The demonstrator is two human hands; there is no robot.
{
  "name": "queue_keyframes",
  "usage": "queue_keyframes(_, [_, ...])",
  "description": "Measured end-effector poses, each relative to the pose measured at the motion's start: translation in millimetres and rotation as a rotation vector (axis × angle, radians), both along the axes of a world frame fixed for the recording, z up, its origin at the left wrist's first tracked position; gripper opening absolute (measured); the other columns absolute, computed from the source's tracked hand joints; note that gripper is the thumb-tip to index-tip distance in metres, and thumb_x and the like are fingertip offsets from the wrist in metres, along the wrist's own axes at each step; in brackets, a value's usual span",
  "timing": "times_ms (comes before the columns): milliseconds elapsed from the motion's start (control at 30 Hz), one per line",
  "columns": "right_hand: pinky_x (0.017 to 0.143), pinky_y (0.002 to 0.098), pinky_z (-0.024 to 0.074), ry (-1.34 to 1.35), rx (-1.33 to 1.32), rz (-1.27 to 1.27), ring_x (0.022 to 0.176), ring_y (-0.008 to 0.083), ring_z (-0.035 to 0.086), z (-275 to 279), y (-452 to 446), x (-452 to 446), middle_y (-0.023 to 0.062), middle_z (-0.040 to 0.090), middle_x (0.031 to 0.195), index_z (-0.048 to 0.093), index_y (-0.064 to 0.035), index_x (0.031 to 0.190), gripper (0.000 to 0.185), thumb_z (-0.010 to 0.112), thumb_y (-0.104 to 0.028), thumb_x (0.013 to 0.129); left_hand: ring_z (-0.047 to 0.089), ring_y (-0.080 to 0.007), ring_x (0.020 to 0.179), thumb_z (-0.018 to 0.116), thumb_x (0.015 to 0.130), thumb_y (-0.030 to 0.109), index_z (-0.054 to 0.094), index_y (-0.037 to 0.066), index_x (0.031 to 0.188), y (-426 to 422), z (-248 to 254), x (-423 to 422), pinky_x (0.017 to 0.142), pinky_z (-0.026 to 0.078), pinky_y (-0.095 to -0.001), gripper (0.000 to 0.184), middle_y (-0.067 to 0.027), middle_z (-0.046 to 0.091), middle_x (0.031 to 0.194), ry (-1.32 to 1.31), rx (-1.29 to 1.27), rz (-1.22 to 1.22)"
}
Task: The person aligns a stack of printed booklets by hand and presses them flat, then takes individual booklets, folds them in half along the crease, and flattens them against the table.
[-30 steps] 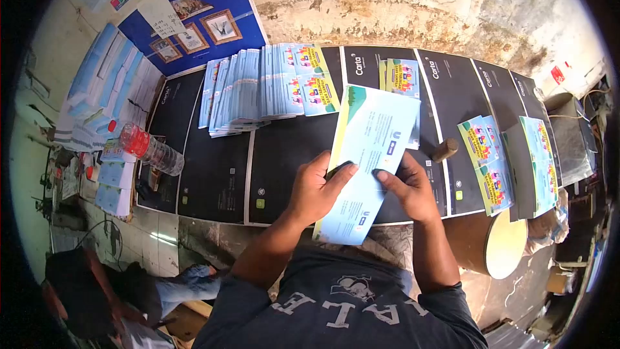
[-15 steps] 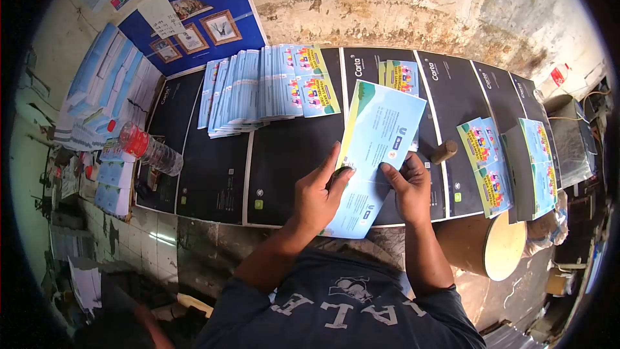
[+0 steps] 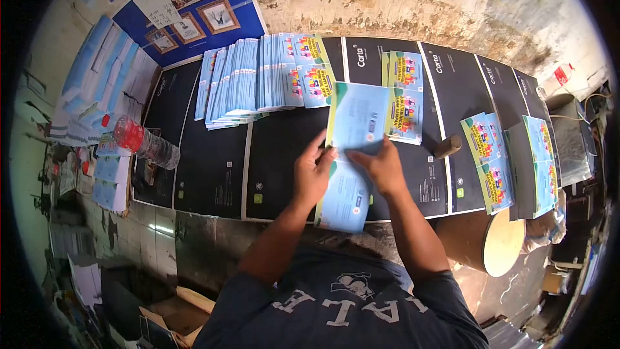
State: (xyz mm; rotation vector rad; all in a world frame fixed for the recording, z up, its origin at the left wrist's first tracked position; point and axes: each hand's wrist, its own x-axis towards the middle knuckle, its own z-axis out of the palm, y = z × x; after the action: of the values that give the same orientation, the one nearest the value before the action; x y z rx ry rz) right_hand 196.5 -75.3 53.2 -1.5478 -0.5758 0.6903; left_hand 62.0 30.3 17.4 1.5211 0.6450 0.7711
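In front of my chest I hold a light-blue printed booklet (image 3: 358, 113) with a green-yellow edge, its two printed halves one above the other. My left hand (image 3: 313, 178) pinches its left edge near the middle. With the thumb lying across the face, my right hand (image 3: 381, 167) grips it from the right. Just beyond my right hand lies a small pile of the same booklets (image 3: 405, 113), colourful covers up, partly hidden by the held one. A long fanned row of booklets (image 3: 258, 81) rests at the back left of the black table.
Right of my hands, a short wooden cylinder (image 3: 447, 147) lies on the black table (image 3: 284, 174). Two booklet stacks (image 3: 489, 161) sit at the right end. A red-labelled bottle (image 3: 145, 144) and tall paper stacks (image 3: 106, 84) are at the left. A round drum (image 3: 494, 242) stands below the front edge.
The booklet has moved left and turned more upright, uncovering more of the pile behind it. My right hand has shifted left. At the lower left, another person's arm is gone, showing an open cardboard box.
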Motion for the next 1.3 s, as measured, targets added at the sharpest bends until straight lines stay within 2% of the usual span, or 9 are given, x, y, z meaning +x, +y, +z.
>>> queue_keyframes(100, [0.085, 0.0383, 0.0552, -0.143, -0.156, -0.01, 0.093, 0.0311, 0.071, -76.4, 38.2, 19.8, 0.0228, 0.071, 0.102, 0.059, 0.0061, 0.114, 0.055, 0.084, -0.012, 0.069, 0.071, -0.0222, 0.092, 0.068, 0.095, 0.017, 0.056, 0.001, 0.137, 31.6, -40.9, 2.8, 0.073, 0.055, -0.032, 0.046, -0.0192, 0.072, 0.105, 0.303, 0.171, 0.021])
queue_keyframes(133, [0.085, 0.0398, 0.0551, -0.204, -0.243, -0.038, 0.095, 0.0356, 0.071, -83.6, 48.9, 26.0, 0.0257, 0.07, 0.102, 0.059, 0.0068, 0.112, 0.056, 0.085, -0.015, 0.067, 0.066, -0.0326, 0.109, 0.068, 0.093, 0.022, 0.058, 0.001, 0.134, 36.1, -50.8, 4.6, 0.083, 0.054, -0.0414, 0.047, -0.0217, 0.065, 0.123, 0.32, 0.338, 0.073])
queue_keyframes(167, [0.085, 0.0398, 0.0551, -0.204, -0.247, -0.033, 0.095, 0.0356, 0.071, -91.4, 54.6, 31.2, 0.0257, 0.07, 0.102, 0.059, 0.0068, 0.112, 0.056, 0.085, -0.015, 0.067, 0.066, -0.0326, 0.109, 0.068, 0.093, 0.022, 0.058, 0.001, 0.134, 39.3, -61.0, 0.7, 0.083, 0.054, -0.0414, 0.047, -0.0217, 0.065, 0.123, 0.321, 0.334, 0.077])
queue_keyframes(233, [0.079, 0.0357, 0.0562, -0.302, -0.381, -0.083, 0.089, 0.0261, 0.072, -98.3, 64.7, 38.4, 0.0179, 0.072, 0.1, 0.06, 0.0057, 0.112, 0.052, 0.082, -0.007, 0.067, 0.054, -0.0348, 0.127, 0.067, 0.092, 0.021, 0.058, 0.003, 0.134, 42.7, -49.8, -6.0, 0.098, 0.047, -0.0482, 0.047, -0.0197, 0.054, 0.14, 0.468, 1.068, -0.081])
queue_keyframes(267, [0.082, 0.0382, 0.0562, -0.308, -0.388, -0.062, 0.092, 0.0317, 0.072, -102.9, 68.2, 41.0, 0.0219, 0.071, 0.101, 0.059, 0.0063, 0.111, 0.053, 0.083, -0.011, 0.066, 0.039, -0.0393, 0.141, 0.06, 0.098, 0.025, 0.053, 0.0, 0.139, 38.9, -45.2, -8.4, 0.114, 0.031, -0.0543, 0.049, -0.019, 0.046, 0.149, 0.529, 0.94, -0.257])
queue_keyframes(467, [0.086, 0.0438, 0.0551, -0.409, -0.468, -0.021, 0.099, 0.0433, 0.068, -96.2, 80.6, 23.2, 0.0292, 0.069, 0.102, 0.058, 0.0083, 0.108, 0.056, 0.083, -0.019, 0.066, 0.031, -0.0295, 0.148, 0.053, 0.098, 0.032, 0.047, 0.001, 0.144, 42.1, -73.9, -16.2, 0.118, 0.025, -0.0546, 0.056, -0.0146, 0.038, 0.157, 0.748, 1.066, -0.279])
queue_keyframes(567, [0.087, 0.0486, 0.0553, -0.46, -0.527, 0.025, 0.101, 0.0481, 0.066, -82.6, 83.8, 18.2, 0.0343, 0.067, 0.103, 0.051, 0.0087, 0.112, 0.054, 0.078, -0.014, 0.071, 0.029, -0.0269, 0.149, 0.052, 0.098, 0.033, 0.046, 0.002, 0.146, 43.2, -77.6, -18.5, 0.119, 0.022, -0.0546, 0.058, -0.0134, 0.037, 0.158, 0.77, 1.07, -0.278])
queue_keyframes(900, [0.09, 0.0495, 0.0538, -0.422, -0.567, 0.036, 0.102, 0.0491, 0.065, -72.1, 84.3, 19.0, 0.0361, 0.066, 0.103, 0.05, 0.0087, 0.111, 0.055, 0.079, -0.016, 0.071, 0.029, -0.0269, 0.149, 0.052, 0.098, 0.036, 0.042, 0.002, 0.149, 43.5, -71.6, -19.9, 0.12, 0.021, -0.0523, 0.061, -0.0136, 0.036, 0.158, 0.774, 1.059, -0.295])
queue_keyframes(1300, [0.09, 0.0436, 0.0532, -0.404, -0.517, 0.042, 0.104, 0.0411, 0.067, -83.2, 80.9, 27.8, 0.0286, 0.069, 0.104, 0.057, 0.0085, 0.11, 0.062, 0.088, -0.021, 0.065, 0.029, -0.0309, 0.149, 0.053, 0.101, 0.033, 0.046, 0.004, 0.146, 52.6, -71.7, -26.6, 0.12, 0.022, -0.0542, 0.054, -0.013, 0.037, 0.158, 0.723, 0.982, -0.304])
